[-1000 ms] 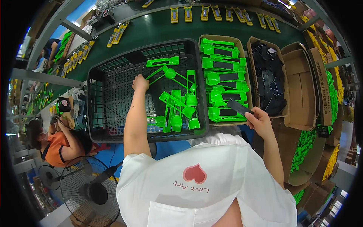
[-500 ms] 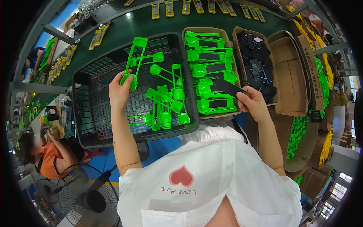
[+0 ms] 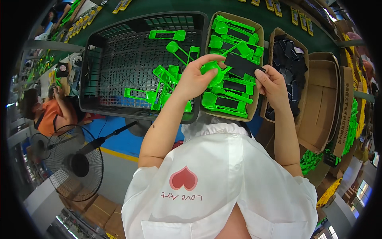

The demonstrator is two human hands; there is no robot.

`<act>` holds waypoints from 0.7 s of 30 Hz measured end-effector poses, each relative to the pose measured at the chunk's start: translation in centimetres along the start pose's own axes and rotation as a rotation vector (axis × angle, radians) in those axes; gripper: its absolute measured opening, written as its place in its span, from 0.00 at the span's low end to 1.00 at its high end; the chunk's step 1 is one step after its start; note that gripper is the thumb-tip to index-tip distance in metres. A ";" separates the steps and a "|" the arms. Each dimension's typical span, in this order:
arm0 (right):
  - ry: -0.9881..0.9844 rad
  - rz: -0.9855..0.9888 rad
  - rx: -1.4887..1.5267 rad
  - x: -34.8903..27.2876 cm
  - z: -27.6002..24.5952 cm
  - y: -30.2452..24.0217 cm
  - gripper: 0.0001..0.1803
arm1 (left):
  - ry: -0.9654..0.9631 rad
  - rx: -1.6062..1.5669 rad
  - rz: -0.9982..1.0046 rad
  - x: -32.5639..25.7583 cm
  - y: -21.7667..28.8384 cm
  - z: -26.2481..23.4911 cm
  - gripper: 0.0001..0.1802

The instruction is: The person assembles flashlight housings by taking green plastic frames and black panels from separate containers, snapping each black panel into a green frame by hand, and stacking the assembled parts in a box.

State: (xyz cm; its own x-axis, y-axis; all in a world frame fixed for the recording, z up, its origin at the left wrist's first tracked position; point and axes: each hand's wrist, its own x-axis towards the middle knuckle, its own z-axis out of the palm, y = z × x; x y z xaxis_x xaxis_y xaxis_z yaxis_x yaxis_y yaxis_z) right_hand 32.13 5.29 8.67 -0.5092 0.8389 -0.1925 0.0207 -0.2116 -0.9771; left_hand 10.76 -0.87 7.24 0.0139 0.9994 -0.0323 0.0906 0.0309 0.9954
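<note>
My left hand (image 3: 201,75) is closed on a green plastic frame (image 3: 215,74), a long open part with a wider cupped end, partly hidden by my fingers. In my right hand (image 3: 271,84) a thin black rectangular plate (image 3: 241,66) is pinched at its right end. Both parts are held over a cardboard box (image 3: 207,42) of green frames with dark panels, the plate's left end close to the green frame. Whether the two touch, I cannot tell. Several loose green frames (image 3: 140,95) lie in a black plastic crate (image 3: 86,101) to the left.
Right of the green parts stands a box (image 3: 304,67) holding black plates (image 3: 285,65). Beyond it is another cardboard box (image 3: 314,95). Small yellow items (image 3: 274,7) line the green bench at the back. A floor fan (image 3: 75,163) and a person in orange (image 3: 55,115) are at the left.
My left hand has brought the green frame rightward, from over the crate to the box beside it. The black plate has risen slightly and now lies close to the frame. The whole view has shifted.
</note>
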 end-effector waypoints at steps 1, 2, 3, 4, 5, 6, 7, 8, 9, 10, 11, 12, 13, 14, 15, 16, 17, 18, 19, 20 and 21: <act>-0.010 0.009 -0.012 0.1 -0.2 0.1 0.08 | 0.067 -0.098 -0.053 0.1 0.1 0.6 0.18; -0.013 0.010 0.008 0.2 -0.2 0.3 0.08 | 0.133 -0.197 -0.103 0.3 0.2 1.1 0.17; -0.007 0.017 -0.029 0.3 -0.2 0.7 0.08 | 0.123 -0.249 -0.121 0.5 0.1 1.3 0.16; 0.006 0.024 -0.074 0.3 -0.4 0.9 0.08 | 0.116 -0.243 -0.126 0.8 0.1 1.6 0.16; 0.036 0.034 -0.114 0.3 -0.6 1.4 0.08 | 0.093 -0.288 -0.123 1.1 0.1 1.9 0.17; 0.046 0.048 -0.049 0.3 -0.4 1.8 0.08 | 0.067 -0.334 -0.118 1.3 0.1 2.1 0.17; 0.055 0.063 0.015 0.3 -0.3 2.4 0.08 | 0.090 -0.270 -0.094 1.3 -0.2 2.4 0.17; 0.053 0.086 -0.007 0.2 -0.6 2.8 0.09 | 0.070 -0.271 -0.140 1.3 -0.2 2.5 0.17; 0.066 0.079 -0.007 0.2 -1.1 2.9 0.09 | 0.050 -0.272 -0.183 1.4 0.0 2.6 0.17; 0.094 0.103 -0.054 0.0 -0.9 3.1 0.09 | 0.051 -0.160 -0.150 1.3 0.1 2.7 0.15; 0.122 0.125 -0.102 -0.2 -0.8 3.1 0.09 | 0.043 -0.125 -0.138 1.2 -0.1 2.8 0.14; 0.140 0.113 -0.100 -0.4 -0.6 3.1 0.10 | 0.037 -0.090 -0.121 1.2 -0.3 2.9 0.13; 0.141 0.090 -0.122 -0.6 -0.4 3.3 0.11 | 0.058 -0.049 -0.114 1.1 -0.2 3.1 0.12; 0.146 0.065 -0.148 -0.9 -0.4 3.6 0.11 | 0.075 -0.050 -0.114 1.0 -0.5 3.4 0.11; 0.129 0.068 -0.180 -1.3 -0.3 3.5 0.11 | 0.088 -0.090 -0.154 0.9 -0.9 3.6 0.09; 0.106 0.074 -0.151 -1.6 -0.2 3.7 0.11 | 0.114 -0.013 -0.063 0.5 -0.8 3.8 0.08; 0.119 0.059 -0.196 -1.4 0.2 3.4 0.12 | 0.126 0.001 -0.043 0.7 -1.6 3.6 0.08; 0.120 0.026 -0.282 -1.9 0.4 4.0 0.13 | 0.139 0.060 -0.039 0.0 -1.9 3.5 0.08; 0.096 0.064 -0.319 -1.8 0.2 4.9 0.13 | 0.145 0.062 -0.027 -0.2 -3.0 3.5 0.09; 0.084 0.051 -0.320 -1.8 -0.4 6.3 0.14 | 0.122 0.036 -0.066 -0.1 -3.6 3.7 0.09; 0.061 0.070 -0.310 -2.0 -0.4 6.1 0.14 | 0.108 0.007 -0.082 -0.2 -3.9 3.8 0.09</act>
State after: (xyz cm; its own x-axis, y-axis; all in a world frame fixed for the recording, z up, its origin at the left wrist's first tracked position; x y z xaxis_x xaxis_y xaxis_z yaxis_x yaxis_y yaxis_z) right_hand 33.65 2.51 3.09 -0.4453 0.8579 -0.2562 0.3194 -0.1151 -0.9406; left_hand 14.13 -1.27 2.98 -0.1014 0.9895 -0.1031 0.0942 0.1127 0.9892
